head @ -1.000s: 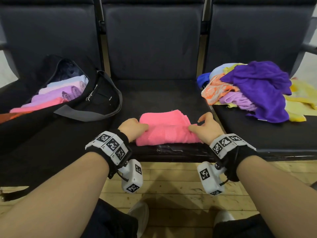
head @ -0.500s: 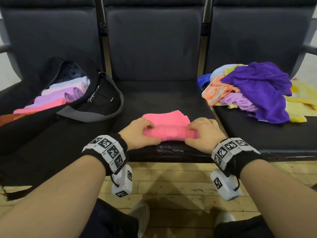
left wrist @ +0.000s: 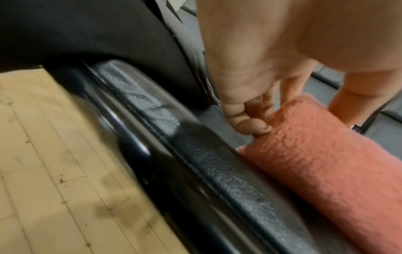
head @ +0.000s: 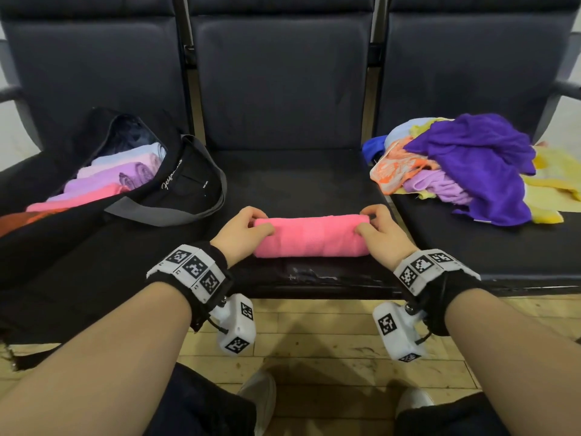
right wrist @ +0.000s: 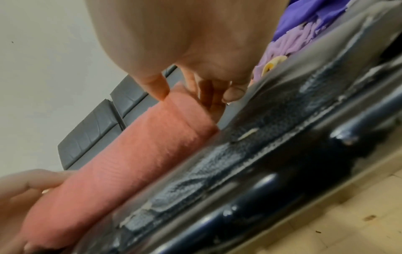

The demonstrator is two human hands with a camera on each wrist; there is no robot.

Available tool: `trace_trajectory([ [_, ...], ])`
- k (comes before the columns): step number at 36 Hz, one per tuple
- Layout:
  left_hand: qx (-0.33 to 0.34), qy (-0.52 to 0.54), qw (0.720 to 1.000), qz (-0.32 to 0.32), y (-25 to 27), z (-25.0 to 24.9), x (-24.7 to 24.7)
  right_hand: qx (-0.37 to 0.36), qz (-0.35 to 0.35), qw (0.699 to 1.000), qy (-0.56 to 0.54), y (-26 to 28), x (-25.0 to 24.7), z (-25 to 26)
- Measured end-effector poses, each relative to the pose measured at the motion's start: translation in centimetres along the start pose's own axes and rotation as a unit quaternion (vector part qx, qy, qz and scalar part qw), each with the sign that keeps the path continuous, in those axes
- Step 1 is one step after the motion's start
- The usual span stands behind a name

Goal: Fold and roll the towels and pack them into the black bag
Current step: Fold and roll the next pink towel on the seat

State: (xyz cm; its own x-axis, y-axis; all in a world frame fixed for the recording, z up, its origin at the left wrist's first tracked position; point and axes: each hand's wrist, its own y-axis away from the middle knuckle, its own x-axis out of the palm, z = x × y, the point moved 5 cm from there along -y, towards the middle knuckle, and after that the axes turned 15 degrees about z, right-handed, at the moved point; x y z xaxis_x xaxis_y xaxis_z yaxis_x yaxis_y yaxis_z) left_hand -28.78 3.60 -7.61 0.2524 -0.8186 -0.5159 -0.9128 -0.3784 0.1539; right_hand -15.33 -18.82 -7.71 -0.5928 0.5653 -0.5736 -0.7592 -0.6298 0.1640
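Three seats in a row, listed left to right.

Left seat: black bag [head: 185, 184], mouth open toward the middle seat, presumably so rolls can go straight in. Contents: rolled towels [head: 119, 174] laid side by side, pale blue, lilac, purple and pink; an orange-red one shows at the near end. Room appears to remain.

Middle seat [head: 298, 184]: one pink roll [head: 309, 236], lying crosswise near the front edge, fully rolled, no loose flap visible from above. Left hand [head: 242, 236] grips its left end, thumb on top and fingers curled round the far side. Right hand [head: 382, 236] grips the right end likewise, thumb on top and fingers curled behind. Holding both ends likely keeps the roll tight and even before it is lifted.

Right seat: towel pile [head: 465, 171], unfolded, purple on top, with orange, lilac, blue and yellow beneath and beside it. Well apart from the roll, within the right hand's reach.

Status, by judgement: this roll is ready for the bag; much of the pile awaits folding.
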Motion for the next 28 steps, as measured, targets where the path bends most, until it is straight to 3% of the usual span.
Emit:
trace_trajectory([
  [6,-0.021,-0.016,0.999,0.02,-0.1,0.1,-0.1,0.055,0.028,0.994,0.088,-0.1,0.3,-0.6],
  [9,-0.017,-0.099,0.995,-0.005,-0.5,0.6,-0.3,0.058,0.02,0.986,0.155,-0.1,0.6,-0.1],
  [13,0.137,-0.175,0.975,-0.027,0.5,-1.3,0.3,-0.082,-0.032,0.972,0.219,0.5,0.6,2.3],
  [15,0.158,-0.197,0.968,-0.003,0.9,-1.8,0.8,-0.121,-0.016,0.964,0.235,0.7,0.9,2.8],
  [20,0.051,-0.218,0.971,0.087,1.4,-1.2,1.7,-0.076,0.066,0.963,0.251,1.6,0.9,2.5],
  [23,0.035,-0.258,0.96,0.104,1.4,-1.2,1.9,-0.052,0.12,0.947,0.294,1.6,1.2,1.9],
  [28,0.031,-0.155,0.982,0.103,0.8,-0.9,1.3,-0.08,0.07,0.98,0.166,1.1,0.2,1.5],
])
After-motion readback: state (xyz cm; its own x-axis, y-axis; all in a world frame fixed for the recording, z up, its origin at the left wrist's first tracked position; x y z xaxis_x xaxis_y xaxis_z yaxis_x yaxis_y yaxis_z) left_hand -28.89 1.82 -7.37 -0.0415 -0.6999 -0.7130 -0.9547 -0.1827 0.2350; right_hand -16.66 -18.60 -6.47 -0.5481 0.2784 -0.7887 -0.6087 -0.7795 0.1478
